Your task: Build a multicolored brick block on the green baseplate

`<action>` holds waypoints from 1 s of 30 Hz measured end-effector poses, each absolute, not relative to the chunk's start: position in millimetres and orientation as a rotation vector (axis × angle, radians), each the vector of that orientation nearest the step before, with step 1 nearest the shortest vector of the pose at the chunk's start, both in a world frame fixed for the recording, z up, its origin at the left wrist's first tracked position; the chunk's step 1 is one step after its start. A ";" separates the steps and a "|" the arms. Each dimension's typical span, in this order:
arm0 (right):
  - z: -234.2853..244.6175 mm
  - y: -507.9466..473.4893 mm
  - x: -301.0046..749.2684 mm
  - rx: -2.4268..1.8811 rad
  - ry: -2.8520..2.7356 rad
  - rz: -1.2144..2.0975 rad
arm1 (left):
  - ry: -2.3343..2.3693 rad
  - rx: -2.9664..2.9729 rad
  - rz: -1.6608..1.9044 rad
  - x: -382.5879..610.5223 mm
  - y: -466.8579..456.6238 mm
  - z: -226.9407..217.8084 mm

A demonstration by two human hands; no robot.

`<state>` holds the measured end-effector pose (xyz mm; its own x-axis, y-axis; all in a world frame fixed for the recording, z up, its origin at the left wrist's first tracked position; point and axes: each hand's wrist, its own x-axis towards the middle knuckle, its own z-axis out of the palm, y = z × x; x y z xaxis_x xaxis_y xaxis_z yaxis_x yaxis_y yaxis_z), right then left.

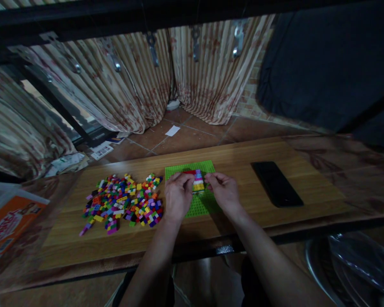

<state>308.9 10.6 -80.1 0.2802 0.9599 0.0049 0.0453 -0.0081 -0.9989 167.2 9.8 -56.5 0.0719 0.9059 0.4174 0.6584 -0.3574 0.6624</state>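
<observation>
A small stepped build of toy bricks (198, 181), in yellow, white, pink, lilac and red, stands on a green studded baseplate (198, 208). My left hand (178, 194) is closed at the build's left side, thumb and fingertips against it and covering part of it. Just right of the build, my right hand (223, 189) has thumb and forefinger pinched together. Whatever lies between those fingertips is too small to make out. Left of the baseplate, a spread pile of loose, many-coloured bricks (121, 200) lies on the wooden board.
A black phone (277, 183) lies on the wooden board (316, 196) to the right. At the far left stands a plastic tub with an orange label (11, 224). Striped curtains (205, 72) hang behind, above a tiled floor with a white paper (173, 131).
</observation>
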 end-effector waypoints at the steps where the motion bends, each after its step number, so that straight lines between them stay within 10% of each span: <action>1: -80.0 10.6 308.9 -1.364 -1.026 0.977 | 1.568 2.043 1.173 167.3 10.1 -56.9; 30: -84.9 11.9 308.5 -1.398 -1.092 0.954 | 1.787 2.170 1.345 179.4 2.6 -73.6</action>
<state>308.5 11.9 -84.9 0.2596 0.9655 0.0194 0.1098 -0.0096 -0.9939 179.4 2.6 -73.6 -0.0300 0.8092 0.5868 0.7877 -0.3423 0.5122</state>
